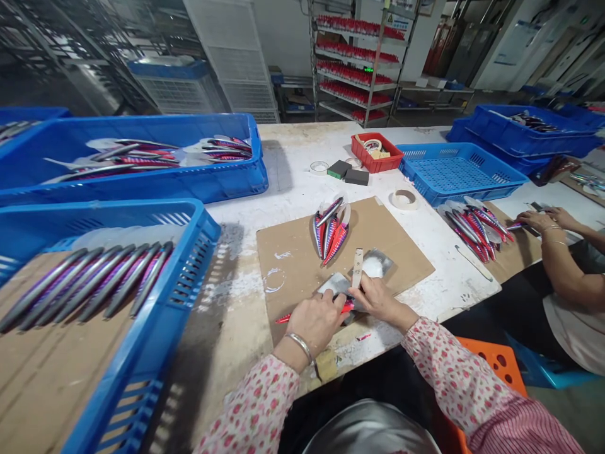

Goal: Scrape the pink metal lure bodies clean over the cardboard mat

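Observation:
My left hand (314,321), a bracelet at its wrist, is closed around a red-and-silver fishing lure (283,318) just above the cardboard sheet (406,252). Much of that lure is hidden beneath the fingers. My right hand (378,299) grips a tool with a flat, pale handle (358,265) pointing upward; its working end is hidden near the lure. Under and behind my hands lie silvery sheets, one with white material (373,267) on it. Several pink, purple and silver lures (329,233) with clear plastic pieces rest farther back on the cardboard.
Blue crates (236,183) holding lures stand at left. Beyond the cardboard are a tape roll (404,200), dark blocks (357,177), a red bin (378,165) and a blue basket (463,192). A co-worker's hands (534,221) work at right, beside piled lures (472,230).

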Action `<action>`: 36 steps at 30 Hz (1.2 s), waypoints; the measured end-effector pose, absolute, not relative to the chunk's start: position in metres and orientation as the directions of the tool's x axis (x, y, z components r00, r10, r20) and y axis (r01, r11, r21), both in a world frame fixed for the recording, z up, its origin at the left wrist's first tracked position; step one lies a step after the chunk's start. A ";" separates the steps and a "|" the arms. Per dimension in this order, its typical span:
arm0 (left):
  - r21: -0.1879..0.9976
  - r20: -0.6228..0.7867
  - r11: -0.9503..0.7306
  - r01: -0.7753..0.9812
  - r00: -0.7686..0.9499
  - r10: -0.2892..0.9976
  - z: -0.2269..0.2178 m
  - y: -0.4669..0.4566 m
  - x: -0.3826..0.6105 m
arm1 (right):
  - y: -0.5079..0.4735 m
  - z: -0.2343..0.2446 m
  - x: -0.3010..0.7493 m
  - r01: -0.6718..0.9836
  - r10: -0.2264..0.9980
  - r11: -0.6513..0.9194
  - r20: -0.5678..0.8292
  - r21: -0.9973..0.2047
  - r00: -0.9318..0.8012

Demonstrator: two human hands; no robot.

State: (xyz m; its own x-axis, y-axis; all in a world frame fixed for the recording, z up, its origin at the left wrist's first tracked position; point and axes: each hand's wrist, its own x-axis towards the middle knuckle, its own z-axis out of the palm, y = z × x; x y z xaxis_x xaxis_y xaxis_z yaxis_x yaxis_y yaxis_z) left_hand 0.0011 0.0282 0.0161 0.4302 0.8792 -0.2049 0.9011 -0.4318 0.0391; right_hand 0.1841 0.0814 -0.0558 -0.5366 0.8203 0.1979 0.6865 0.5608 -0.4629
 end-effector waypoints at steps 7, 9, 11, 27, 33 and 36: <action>0.024 -0.228 -0.436 0.900 0.430 0.874 0.013 0.030 0.001 | 0.076 -0.062 0.178 0.751 0.804 0.594 0.184 -0.287 -0.565; 0.017 -0.234 -0.447 0.895 0.438 0.868 0.014 0.030 0.001 | 0.076 -0.064 0.177 0.775 0.823 0.567 0.176 -0.279 -0.540; 0.015 -0.237 -0.447 0.894 0.437 0.868 0.015 0.030 0.001 | 0.077 -0.064 0.179 0.773 0.842 0.539 0.201 -0.335 -0.500; -0.002 -0.205 -0.436 0.900 0.427 0.881 0.013 0.027 0.002 | 0.086 -0.040 0.187 0.509 0.821 0.470 0.144 -0.721 -0.553; -0.006 -0.193 -0.430 0.903 0.421 0.886 0.015 0.027 0.002 | 0.083 -0.048 0.185 0.596 0.827 0.520 0.186 -0.612 -0.530; -0.001 -0.219 -0.430 0.903 0.419 0.881 0.015 0.028 0.002 | 0.081 -0.054 0.184 0.631 0.844 0.516 0.217 -0.579 -0.491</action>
